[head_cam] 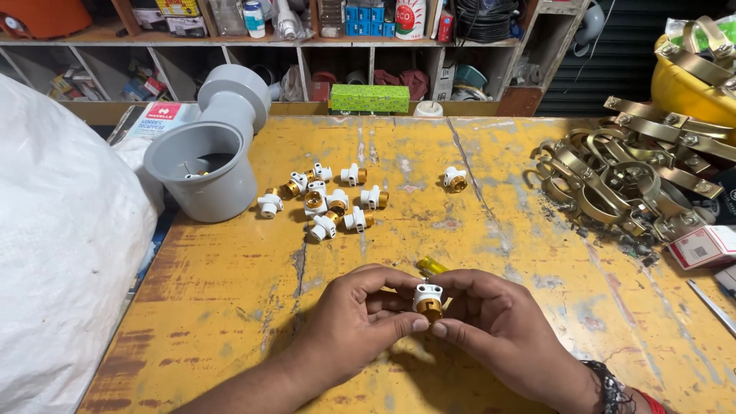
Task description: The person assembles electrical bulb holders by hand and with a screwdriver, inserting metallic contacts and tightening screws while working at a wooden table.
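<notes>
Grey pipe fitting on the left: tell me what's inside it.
The grey pipe fitting stands with its wide mouth up. Inside shows a dark hollow with a small pale piece near the front wall; the near rim hides the rest of its bottom.

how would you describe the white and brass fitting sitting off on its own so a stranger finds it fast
Start at the grey pipe fitting on the yellow table; right of it lies a cluster of white and brass fittings. The lone fitting sits further right, apart from the cluster, touching nothing.
</notes>
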